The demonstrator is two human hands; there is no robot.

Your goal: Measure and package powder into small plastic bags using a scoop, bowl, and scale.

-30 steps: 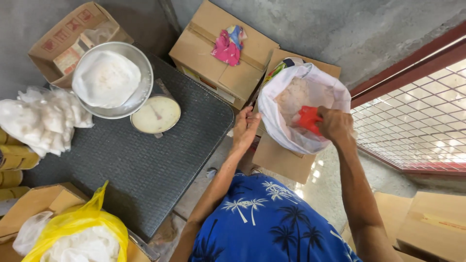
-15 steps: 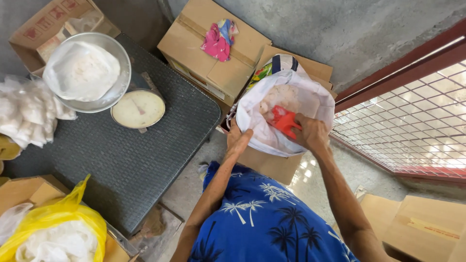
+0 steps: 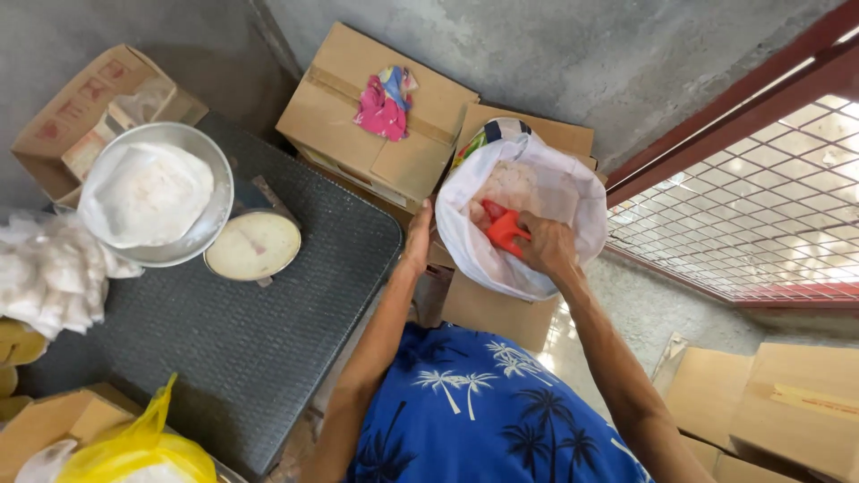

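Observation:
A large white plastic bag point(image 3: 573, 201) stands open on a cardboard box point(image 3: 488, 313), with pale crackers or chips inside. My right hand point(image 3: 548, 246) reaches into the bag and grips a red scoop point(image 3: 503, 230). My left hand point(image 3: 418, 234) presses flat against the bag's left outer side, fingers together, holding nothing. My blue palm-print shirt point(image 3: 483, 411) fills the bottom middle.
A dark grey table point(image 3: 242, 349) on the left carries a dial scale point(image 3: 253, 245) with a metal bowl point(image 3: 192, 237) lined with a filled bag. Small white bags point(image 3: 45, 273) lie at far left. A yellow bag point(image 3: 134, 447) sits below. Cardboard boxes point(image 3: 376, 116) surround, a mesh grille point(image 3: 761, 215) stands right.
My right hand has pushed the red scoop deeper and leftward into the bag. My left hand stays on the bag's side. The view has shifted slightly.

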